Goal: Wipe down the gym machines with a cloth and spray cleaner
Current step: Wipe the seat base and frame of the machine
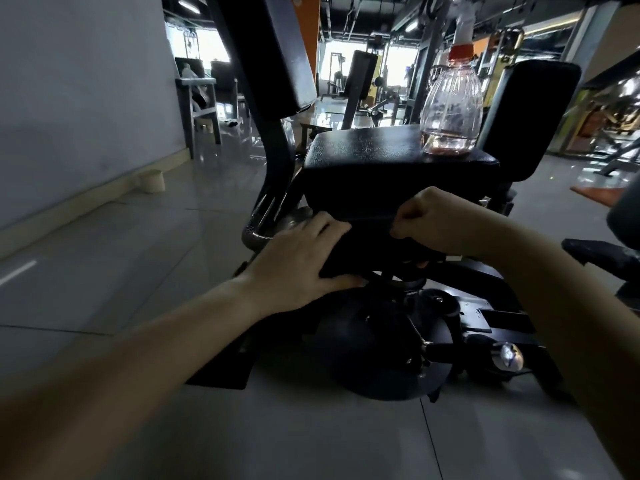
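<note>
On pebbled black seat (374, 147), ribbed bottle (452, 109)

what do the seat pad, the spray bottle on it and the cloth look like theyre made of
The seat pad is probably black vinyl or faux leather: pebbled grain, soft sheen. The spray bottle is clear ribbed plastic, with pinkish liquid showing through and a red collar. The cloth, gripped by the left hand and right hand, looks like dark soft fabric; its weave is too dark to tell.

No legible text, labels, brands or numbers on the spray bottle (452, 109), seat pad (381, 157) or machine frame (485, 317).
</note>
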Demonstrator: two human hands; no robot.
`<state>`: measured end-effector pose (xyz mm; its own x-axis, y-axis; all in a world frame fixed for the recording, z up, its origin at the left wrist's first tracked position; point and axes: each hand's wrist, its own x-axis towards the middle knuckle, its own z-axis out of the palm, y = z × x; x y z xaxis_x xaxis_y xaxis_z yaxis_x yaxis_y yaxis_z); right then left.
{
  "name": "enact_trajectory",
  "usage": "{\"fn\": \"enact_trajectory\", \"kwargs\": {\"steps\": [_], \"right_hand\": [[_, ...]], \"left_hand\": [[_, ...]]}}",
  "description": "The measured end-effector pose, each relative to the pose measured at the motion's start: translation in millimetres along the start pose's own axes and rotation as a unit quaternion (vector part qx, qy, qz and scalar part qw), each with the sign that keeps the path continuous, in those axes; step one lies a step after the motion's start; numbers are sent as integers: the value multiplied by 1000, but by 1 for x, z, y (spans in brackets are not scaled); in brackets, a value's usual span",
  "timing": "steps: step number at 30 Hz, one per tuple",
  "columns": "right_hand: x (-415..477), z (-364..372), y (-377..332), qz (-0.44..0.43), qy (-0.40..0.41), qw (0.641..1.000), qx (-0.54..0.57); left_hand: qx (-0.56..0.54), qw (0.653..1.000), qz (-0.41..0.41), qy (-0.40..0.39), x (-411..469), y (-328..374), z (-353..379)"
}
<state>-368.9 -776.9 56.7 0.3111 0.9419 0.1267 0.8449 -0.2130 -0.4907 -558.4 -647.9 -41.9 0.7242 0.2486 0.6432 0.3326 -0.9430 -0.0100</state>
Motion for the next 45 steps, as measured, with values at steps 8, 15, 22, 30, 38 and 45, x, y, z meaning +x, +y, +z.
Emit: {"fn": "enact_trajectory", "kwargs": {"steps": [8,15,22,30,38,45], "right_hand": [[0,12,-3,25,40,999,-16],[-1,12,-4,7,1,997,-71],[-1,13,-12,-7,-19,994,-110],[-3,14,-10,-6,6,989,-147],[1,13,-8,-4,-21,994,-109],[1,15,-11,8,-18,992,-122]], "left_hand": [[-221,954,-168,-114,53,-8,-4],[-57,997,4,60,-2,-5,4],[-1,998,14,69,-9,-25,6],[-102,973,-168,118,16,-3,7],[107,990,21,94,-35,-18,20],[57,996,44,56,-6,-31,5]]}}
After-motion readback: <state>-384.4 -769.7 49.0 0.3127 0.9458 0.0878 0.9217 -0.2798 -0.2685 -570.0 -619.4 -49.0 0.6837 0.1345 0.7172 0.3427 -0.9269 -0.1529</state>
